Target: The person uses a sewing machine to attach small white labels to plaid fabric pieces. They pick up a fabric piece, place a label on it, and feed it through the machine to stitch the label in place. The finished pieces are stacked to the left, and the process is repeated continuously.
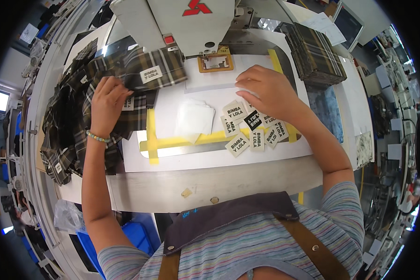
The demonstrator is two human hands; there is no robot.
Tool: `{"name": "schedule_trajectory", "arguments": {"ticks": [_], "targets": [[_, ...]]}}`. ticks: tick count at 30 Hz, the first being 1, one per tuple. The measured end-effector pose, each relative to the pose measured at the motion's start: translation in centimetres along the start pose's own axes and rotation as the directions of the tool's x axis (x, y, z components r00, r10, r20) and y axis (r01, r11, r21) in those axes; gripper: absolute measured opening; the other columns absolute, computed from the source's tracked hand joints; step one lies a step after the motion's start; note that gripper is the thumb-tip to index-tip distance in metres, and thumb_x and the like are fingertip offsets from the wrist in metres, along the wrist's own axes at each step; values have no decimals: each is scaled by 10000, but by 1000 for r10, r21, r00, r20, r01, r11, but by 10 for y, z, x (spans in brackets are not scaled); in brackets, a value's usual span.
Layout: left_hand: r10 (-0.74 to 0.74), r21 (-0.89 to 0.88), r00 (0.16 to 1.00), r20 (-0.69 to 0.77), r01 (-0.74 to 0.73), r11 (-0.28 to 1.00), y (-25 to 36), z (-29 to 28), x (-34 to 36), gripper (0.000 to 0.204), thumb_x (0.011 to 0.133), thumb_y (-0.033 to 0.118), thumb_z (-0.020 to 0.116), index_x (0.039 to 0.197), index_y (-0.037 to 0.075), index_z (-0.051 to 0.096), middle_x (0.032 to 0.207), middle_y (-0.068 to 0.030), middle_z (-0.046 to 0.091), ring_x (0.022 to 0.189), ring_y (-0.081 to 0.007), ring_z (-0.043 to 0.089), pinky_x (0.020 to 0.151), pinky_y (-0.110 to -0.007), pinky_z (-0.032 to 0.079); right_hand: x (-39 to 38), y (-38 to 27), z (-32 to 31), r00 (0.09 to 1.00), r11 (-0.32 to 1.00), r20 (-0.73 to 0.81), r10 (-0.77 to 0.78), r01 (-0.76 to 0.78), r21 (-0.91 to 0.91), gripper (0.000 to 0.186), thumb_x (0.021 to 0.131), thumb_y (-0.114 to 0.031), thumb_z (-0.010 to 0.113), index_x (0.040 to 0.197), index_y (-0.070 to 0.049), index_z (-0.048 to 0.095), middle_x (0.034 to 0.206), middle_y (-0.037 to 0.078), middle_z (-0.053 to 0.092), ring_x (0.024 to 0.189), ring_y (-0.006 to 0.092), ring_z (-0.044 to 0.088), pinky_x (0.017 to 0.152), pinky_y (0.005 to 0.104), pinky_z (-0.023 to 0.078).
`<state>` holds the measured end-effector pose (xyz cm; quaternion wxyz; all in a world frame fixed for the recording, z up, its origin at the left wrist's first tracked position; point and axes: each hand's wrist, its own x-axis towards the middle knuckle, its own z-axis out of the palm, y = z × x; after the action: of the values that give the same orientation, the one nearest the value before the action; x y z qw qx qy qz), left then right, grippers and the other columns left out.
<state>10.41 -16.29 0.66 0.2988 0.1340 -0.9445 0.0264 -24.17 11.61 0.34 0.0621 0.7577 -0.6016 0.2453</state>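
Table (266, 179): pale, crossed by yellow tape (177, 143) near the front edge.
Room: crowded with equipment on both sides.
Machine (186, 28): standing at the rear edge.
Left hand (108, 98): raised toward the left edge, fingertips bunched; cannot tell if gripping cloth.
Right hand (270, 93): palm down, thumb slightly parted, nothing visible in grip.
Plaid piece (172, 65): lying left of centre, toward the rear edge.
Labels (256, 140): scattered right of centre, toward the front edge.
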Motion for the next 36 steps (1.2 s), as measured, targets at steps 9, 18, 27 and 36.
{"name": "schedule_trajectory", "arguments": {"ticks": [9, 18, 27, 36], "targets": [[-133, -246, 990, 45, 140, 959, 29, 4, 19, 393, 916, -44, 657, 1298, 41, 699, 1435, -108, 674, 1360, -352, 602, 1148, -457, 484, -6, -13, -10, 998, 995, 61, -18, 12, 96, 156, 962, -216, 762, 1003, -67, 783, 1081, 33, 763, 1028, 239, 700, 836, 384, 585], [-234, 230, 932, 278, 172, 958, 8, 92, 5, 598, 1125, 479, 495, 1652, 196, 472, 1750, -48, 397, 1628, -317, 317, 1319, -521, 205, 19, -75, 51, 928, 934, 121, -353, 357, -16, 249, 879, -176, 788, 1080, -39, 735, 1129, 87, 731, 1057, 245, 698, 872, 362, 560], [-190, 115, 982, 1, 189, 975, -2, 76, 3, 483, 1093, 349, 595, 1481, 64, 625, 1591, -146, 576, 1535, -353, 448, 1261, -522, 291, 18, -82, 64, 969, 966, 58, -242, 235, 109, 127, 897, -160, 757, 954, -48, 745, 1120, 96, 770, 1018, 263, 741, 817, 380, 601], [-87, -550, 994, 61, 106, 829, 155, 10, 51, 492, 899, 55, 789, 1379, 23, 684, 1266, -163, 715, 884, -220, 687, 729, -332, 549, 26, -48, 1, 964, 990, -266, -3, 40, 133, 144, 963, -186, 750, 886, -64, 757, 961, 49, 762, 893, 241, 720, 760, 396, 590]]}}
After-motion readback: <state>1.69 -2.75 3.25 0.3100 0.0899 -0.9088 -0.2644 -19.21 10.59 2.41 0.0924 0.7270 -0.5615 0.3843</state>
